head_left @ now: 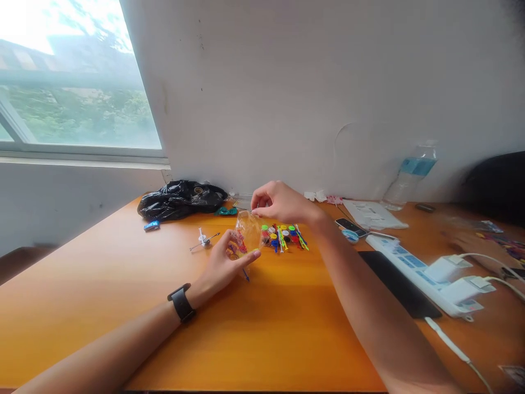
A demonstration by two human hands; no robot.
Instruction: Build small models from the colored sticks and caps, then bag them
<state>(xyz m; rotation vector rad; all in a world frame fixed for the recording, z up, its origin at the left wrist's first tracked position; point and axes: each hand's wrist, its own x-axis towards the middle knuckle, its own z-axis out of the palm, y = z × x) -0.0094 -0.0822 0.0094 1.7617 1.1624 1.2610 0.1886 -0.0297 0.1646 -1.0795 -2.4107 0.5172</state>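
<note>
A clear plastic bag [249, 229] is held above the middle of the table, with small red and blue plastic pieces showing low in it. My left hand [219, 261], a black watch on its wrist, is closed around the bag's lower left side. At the bag's top edge, the fingers of my right hand [281, 205] are pinched together. A blue arrow-tipped piece [246, 274] sticks out below the bag; whether it is inside I cannot tell. Behind, several colourful plastic discs and sticks [283, 237] lie in a group. Left of my left hand sits a small white and dark piece with thin rods [203, 239].
A crumpled black plastic bag [180, 200] lies at the back left, near a small blue packet [151, 225]. On the right are a white power strip [410, 268] with chargers, a black tablet-like slab [394, 282], a phone [351, 226], papers [373, 213] and a bottle [410, 175].
</note>
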